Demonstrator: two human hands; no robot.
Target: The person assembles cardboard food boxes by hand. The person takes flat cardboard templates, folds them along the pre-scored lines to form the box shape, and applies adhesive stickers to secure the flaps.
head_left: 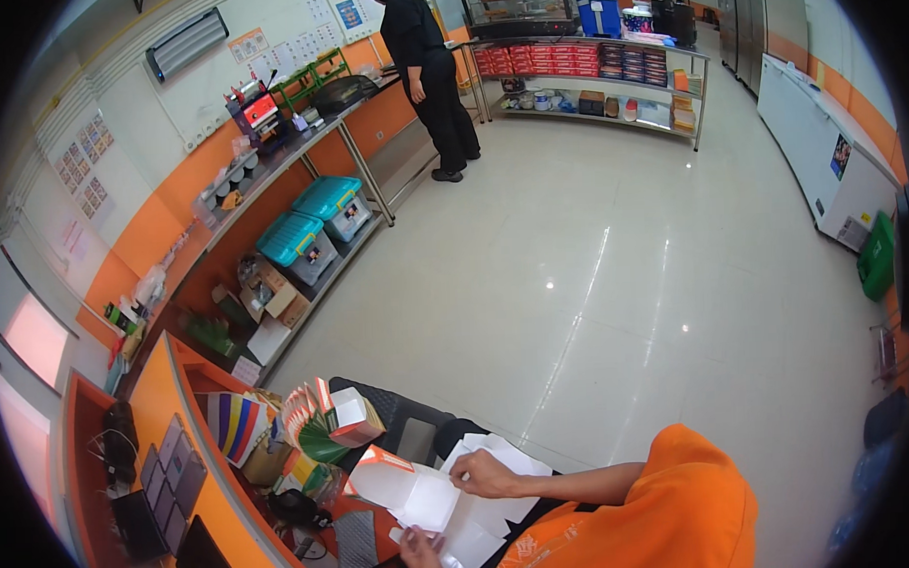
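A part-folded white cardboard box with an orange-printed flap lies open over my lap. My right hand is closed, its fingers pinching the box's right edge. Lower down, my left hand has its thumb and fingers closed on the near flap. Flat white cardboard blanks rest on my lap under the right hand. Just beyond the box, a fanned stack of orange, white and green cartons stands beside a small white-and-orange carton on a dark seat.
An orange counter with phones and tablets runs along my left. Past it stand a steel bench and teal-lidded storage bins. A person in black stands by the bench. A white chest freezer is at the right wall.
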